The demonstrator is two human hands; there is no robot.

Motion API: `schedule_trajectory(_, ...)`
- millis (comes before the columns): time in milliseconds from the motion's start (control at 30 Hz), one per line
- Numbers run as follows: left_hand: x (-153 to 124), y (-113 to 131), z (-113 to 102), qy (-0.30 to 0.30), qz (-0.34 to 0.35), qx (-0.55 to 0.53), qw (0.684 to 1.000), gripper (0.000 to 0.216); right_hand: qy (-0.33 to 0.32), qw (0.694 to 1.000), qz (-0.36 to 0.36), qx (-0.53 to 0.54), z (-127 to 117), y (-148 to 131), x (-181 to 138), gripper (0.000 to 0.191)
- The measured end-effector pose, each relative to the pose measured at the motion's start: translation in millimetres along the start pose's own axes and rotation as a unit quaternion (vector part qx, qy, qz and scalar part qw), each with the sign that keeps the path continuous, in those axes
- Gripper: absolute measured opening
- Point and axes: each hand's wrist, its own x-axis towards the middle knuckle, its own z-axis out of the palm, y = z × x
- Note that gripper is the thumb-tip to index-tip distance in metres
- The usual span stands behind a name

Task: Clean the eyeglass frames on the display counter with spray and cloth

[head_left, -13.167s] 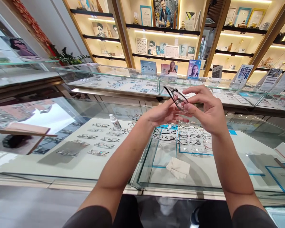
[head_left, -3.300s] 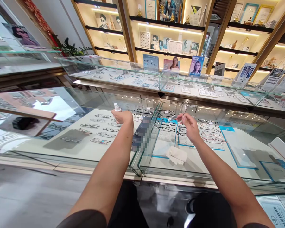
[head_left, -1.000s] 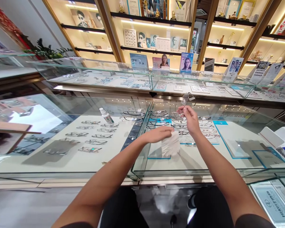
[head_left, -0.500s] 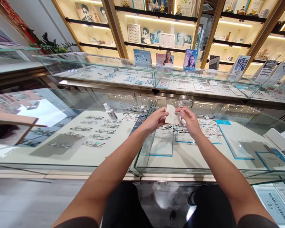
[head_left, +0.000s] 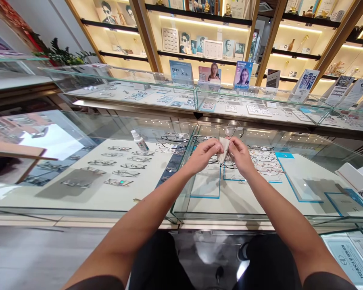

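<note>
My left hand (head_left: 206,154) is closed on a small beige cloth (head_left: 223,150), pinched between thumb and fingers. The cloth is folded over and lies against a pair of eyeglasses (head_left: 232,129). My right hand (head_left: 239,156) grips these glasses at their near side, close to the cloth. One clear lens stands out above my right fingers; the other is hidden behind the cloth and fingers. Both hands are held close together over the glass counter. To their left, a white spray bottle (head_left: 140,141) stands on the counter top.
Rows of eyeglasses (head_left: 126,174) lie inside the glass display counter (head_left: 157,203) below my arms. At the right edge is an open white box (head_left: 355,177). Another glass case (head_left: 133,85) with upright advertising cards (head_left: 243,75) runs behind, before lit wall shelves.
My left hand has moved right, bringing the cloth onto the glasses. The cloth was flat and upright before and is now folded round a lens. My right hand has barely moved.
</note>
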Motion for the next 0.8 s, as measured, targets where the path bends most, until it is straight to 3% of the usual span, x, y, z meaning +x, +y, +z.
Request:
schedule_trajectory(167, -2, -12, 12, 0.070, -0.080, -0.134, 0.985, 0.063, 0.001, 0.999, 0.020, 0.038, 7, -1, -5, 0.052)
schedule_trajectory(300, -1, -8, 12, 0.005, -0.163, -0.148, 0.976, 0.069, 0.007, 0.999, 0.018, 0.047, 8, 1, -4, 0.051)
schedule_trajectory(467, -2, -1, 12, -0.043, -0.164, -0.113, 0.979, 0.066, -0.001, 0.996, 0.041, 0.075, 5, 3, -1, 0.052)
schedule_trajectory(800, -1, 3, 11, -0.049, -0.156, -0.135, 0.977, 0.061, -0.006, 0.992, 0.075, 0.105, 4, 1, -1, 0.049)
